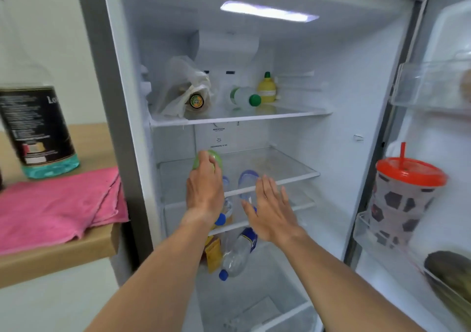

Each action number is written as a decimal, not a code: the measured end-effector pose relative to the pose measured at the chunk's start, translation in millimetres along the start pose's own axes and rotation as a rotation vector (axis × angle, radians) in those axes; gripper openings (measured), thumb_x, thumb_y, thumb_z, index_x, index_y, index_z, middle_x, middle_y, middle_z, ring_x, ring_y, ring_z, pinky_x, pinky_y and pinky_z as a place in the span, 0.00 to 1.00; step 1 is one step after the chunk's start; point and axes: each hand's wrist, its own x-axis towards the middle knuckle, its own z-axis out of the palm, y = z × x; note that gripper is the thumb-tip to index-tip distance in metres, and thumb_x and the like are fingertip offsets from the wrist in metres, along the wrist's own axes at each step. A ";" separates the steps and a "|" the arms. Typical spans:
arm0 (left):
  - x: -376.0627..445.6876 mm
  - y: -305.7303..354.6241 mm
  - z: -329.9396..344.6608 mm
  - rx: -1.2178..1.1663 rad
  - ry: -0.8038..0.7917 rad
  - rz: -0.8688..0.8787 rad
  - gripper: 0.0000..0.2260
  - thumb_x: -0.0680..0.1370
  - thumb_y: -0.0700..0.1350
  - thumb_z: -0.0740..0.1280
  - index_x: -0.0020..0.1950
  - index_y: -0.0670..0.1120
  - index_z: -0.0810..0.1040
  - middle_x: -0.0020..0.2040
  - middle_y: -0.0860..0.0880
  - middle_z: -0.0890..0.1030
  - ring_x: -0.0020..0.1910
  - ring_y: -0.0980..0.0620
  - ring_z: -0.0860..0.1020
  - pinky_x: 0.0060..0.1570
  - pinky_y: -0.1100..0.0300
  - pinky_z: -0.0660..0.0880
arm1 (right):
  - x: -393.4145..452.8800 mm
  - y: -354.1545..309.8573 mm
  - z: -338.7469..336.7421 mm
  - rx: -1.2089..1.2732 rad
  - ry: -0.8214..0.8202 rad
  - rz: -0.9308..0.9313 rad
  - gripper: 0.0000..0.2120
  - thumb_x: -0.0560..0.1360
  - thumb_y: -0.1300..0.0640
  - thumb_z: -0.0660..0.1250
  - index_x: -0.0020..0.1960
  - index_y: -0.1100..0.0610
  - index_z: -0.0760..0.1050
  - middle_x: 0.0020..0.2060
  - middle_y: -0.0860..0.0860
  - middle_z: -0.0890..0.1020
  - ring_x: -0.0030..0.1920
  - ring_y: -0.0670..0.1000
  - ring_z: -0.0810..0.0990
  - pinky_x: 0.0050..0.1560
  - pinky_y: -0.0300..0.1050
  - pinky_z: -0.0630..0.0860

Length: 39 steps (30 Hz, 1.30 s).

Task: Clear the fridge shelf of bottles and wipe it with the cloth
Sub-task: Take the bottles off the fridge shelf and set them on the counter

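We had our left hand (205,188) clamped on a green bottle (212,159) lying on the middle glass shelf (285,176). Our right hand (271,211) hovered beside it, fingers spread, holding nothing. The pink cloth (58,209) lay folded on the table (63,260).

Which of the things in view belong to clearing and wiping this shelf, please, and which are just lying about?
Belonging to the job:
- left hand on the green bottle
- open right hand
- middle glass shelf
- pink cloth on the counter

Lying about:
- yellow lemon bottle, top shelf
- red-lidded cup, door bin
- dark-labelled bottle, counter
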 end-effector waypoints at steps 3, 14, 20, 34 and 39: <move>-11.0 26.7 -24.1 -0.111 0.023 0.030 0.06 0.83 0.49 0.55 0.52 0.47 0.66 0.40 0.44 0.76 0.39 0.41 0.75 0.35 0.50 0.69 | -22.5 -5.0 -28.7 0.009 -0.018 0.049 0.35 0.84 0.42 0.46 0.81 0.60 0.40 0.81 0.56 0.41 0.80 0.54 0.38 0.77 0.53 0.36; -32.1 112.3 -140.6 0.113 0.175 0.167 0.18 0.81 0.58 0.58 0.54 0.42 0.73 0.45 0.41 0.82 0.46 0.37 0.79 0.40 0.51 0.68 | -105.8 -41.8 -109.7 0.001 0.001 0.063 0.34 0.83 0.42 0.47 0.81 0.60 0.44 0.81 0.59 0.42 0.80 0.57 0.40 0.78 0.59 0.41; -41.3 120.9 -219.6 0.222 0.167 0.168 0.17 0.80 0.55 0.59 0.49 0.41 0.76 0.41 0.43 0.81 0.39 0.42 0.78 0.36 0.53 0.70 | -132.2 -81.9 -136.6 0.016 0.008 0.027 0.34 0.84 0.42 0.47 0.81 0.61 0.43 0.81 0.58 0.43 0.80 0.56 0.41 0.78 0.58 0.41; -20.4 108.9 -408.8 0.367 0.359 0.082 0.13 0.72 0.48 0.63 0.31 0.42 0.70 0.28 0.46 0.71 0.27 0.45 0.68 0.26 0.59 0.61 | -155.0 -225.2 -183.0 0.115 0.103 -0.277 0.34 0.83 0.42 0.49 0.81 0.60 0.46 0.81 0.58 0.45 0.81 0.56 0.44 0.79 0.59 0.45; -7.5 69.7 -435.9 0.500 0.383 0.056 0.11 0.75 0.47 0.63 0.35 0.42 0.70 0.30 0.47 0.72 0.33 0.41 0.73 0.28 0.57 0.62 | -143.6 -261.6 -164.4 0.119 0.069 -0.322 0.34 0.84 0.42 0.49 0.81 0.59 0.44 0.81 0.57 0.44 0.81 0.56 0.42 0.79 0.57 0.44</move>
